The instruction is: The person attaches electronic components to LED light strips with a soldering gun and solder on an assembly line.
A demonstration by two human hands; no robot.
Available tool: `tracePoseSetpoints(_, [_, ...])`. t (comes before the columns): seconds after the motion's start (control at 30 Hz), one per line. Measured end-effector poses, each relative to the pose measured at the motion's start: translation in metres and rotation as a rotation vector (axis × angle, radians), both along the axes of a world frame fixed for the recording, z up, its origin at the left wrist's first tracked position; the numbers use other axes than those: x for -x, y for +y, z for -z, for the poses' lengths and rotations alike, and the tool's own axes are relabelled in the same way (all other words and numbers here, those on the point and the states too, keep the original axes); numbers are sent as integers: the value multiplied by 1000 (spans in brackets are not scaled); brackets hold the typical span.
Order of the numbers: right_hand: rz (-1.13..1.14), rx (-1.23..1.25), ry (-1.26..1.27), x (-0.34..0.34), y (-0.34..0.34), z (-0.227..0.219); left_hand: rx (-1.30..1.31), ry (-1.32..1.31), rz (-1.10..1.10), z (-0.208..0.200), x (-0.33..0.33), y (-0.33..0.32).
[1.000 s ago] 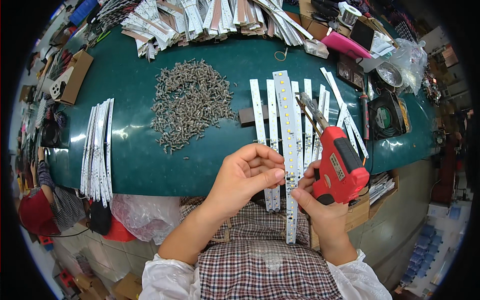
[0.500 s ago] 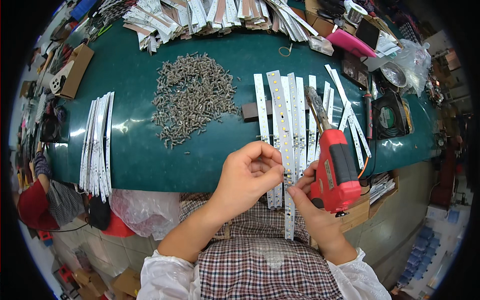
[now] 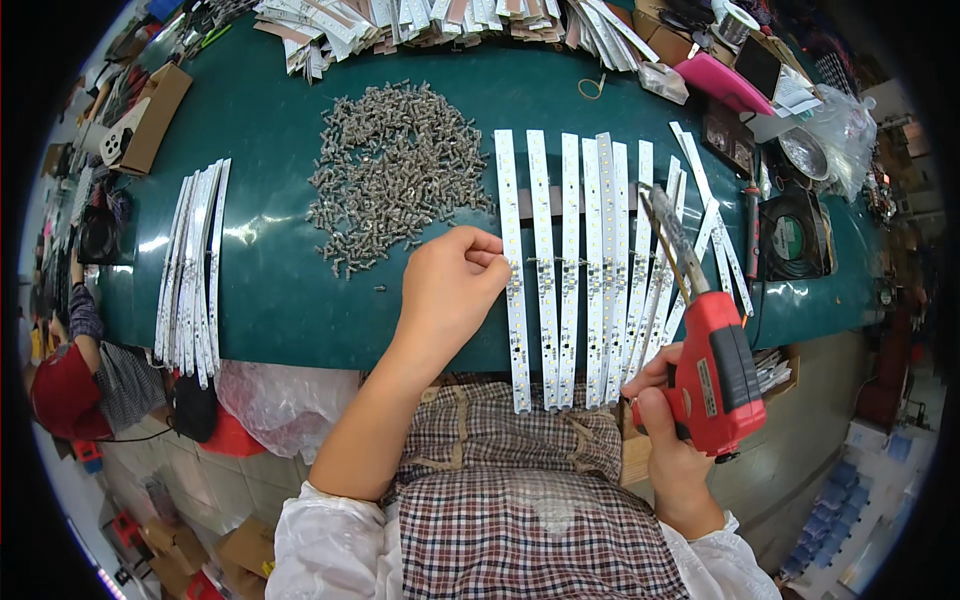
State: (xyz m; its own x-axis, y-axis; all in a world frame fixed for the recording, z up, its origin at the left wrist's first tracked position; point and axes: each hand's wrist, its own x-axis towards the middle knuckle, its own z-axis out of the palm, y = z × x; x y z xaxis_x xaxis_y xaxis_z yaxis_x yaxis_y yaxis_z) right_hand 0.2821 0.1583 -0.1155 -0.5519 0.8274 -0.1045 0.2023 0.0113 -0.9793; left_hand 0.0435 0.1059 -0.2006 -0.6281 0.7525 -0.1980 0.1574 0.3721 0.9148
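Observation:
My left hand is closed, thumb and fingertips pinched at the left edge of an LED strip. That white strip lies at the left end of a row of similar LED strips, which rest across a dark bar and overhang the table's near edge. My right hand is wrapped round a red and black soldering gun. The gun's long metal tip points up and away, above the strips on the right of the row. Small dark components show midway along the strips.
Left of the row lies a heap of small metal connectors. A bundle of strips sits at the left, and a large pile of strips at the back. A black fan and a pink object stand right. At far left sits another person.
The LED strip I held up over the row now lies at its left end. My left hand has moved left with it, while my right hand and the soldering gun have shifted right.

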Motion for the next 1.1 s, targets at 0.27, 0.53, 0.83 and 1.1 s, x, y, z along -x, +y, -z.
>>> tracePoseSetpoints(0.27, [-261, -79, -183, -32, -6, 22, -15, 237, 4, -19, -8, -3])
tracePoseSetpoints(0.53, [-256, -51, -172, -21, -15, 45, -90, 267, 52, -8, -6, -6])
tracePoseSetpoints(0.83, [-147, 124, -179, -6, -18, 43, -77, 265, 59, -9, -3, -7])
tracePoseSetpoints(1.1, [-135, 135, -165, -5, -19, 44, -104, 260, 50, -7, -3, -8])
